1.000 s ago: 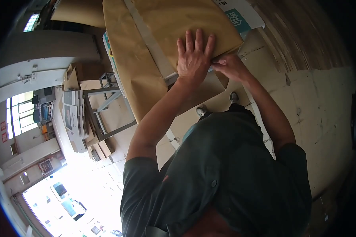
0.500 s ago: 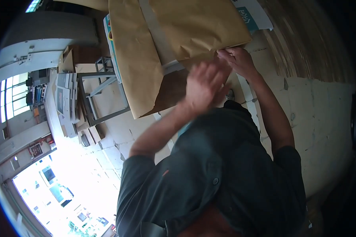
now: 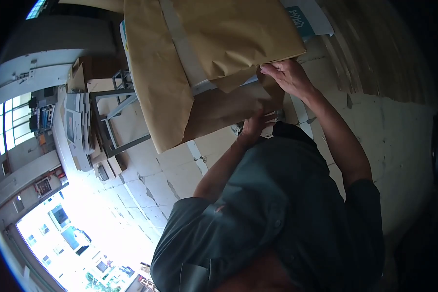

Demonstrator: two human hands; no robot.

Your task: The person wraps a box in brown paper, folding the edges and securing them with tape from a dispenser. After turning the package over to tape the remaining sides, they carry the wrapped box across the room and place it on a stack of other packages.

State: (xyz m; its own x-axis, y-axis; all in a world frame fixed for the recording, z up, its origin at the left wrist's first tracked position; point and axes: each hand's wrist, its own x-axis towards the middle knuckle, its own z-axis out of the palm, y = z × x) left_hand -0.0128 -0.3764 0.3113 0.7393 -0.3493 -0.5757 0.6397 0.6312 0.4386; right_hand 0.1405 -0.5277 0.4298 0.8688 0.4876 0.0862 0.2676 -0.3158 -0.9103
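Brown kraft paper [image 3: 238, 34] wraps a large, flat-topped package, and a strip of white [image 3: 180, 46] shows between its folded parts. My right hand [image 3: 291, 78] pinches the paper's folded edge near the package's near right corner. Below it, a loose paper flap [image 3: 224, 109] hangs down on the near side. My left hand [image 3: 253, 127] is at the lower edge of this flap, its fingers apart; whether they press on the paper is hard to make out.
A grey metal frame [image 3: 126, 145] stands left of the package, with stacked flat panels [image 3: 75, 124] beyond it. Stacked cardboard sheets [image 3: 374, 63] are at the right. A white and teal printed box [image 3: 301, 22] shows behind the package. Cracked tiles [image 3: 165, 170] cover the floor.
My left hand has moved down from beside my right hand to the flap's lower edge. My right hand keeps its pinch on the fold. The view has shifted slightly.
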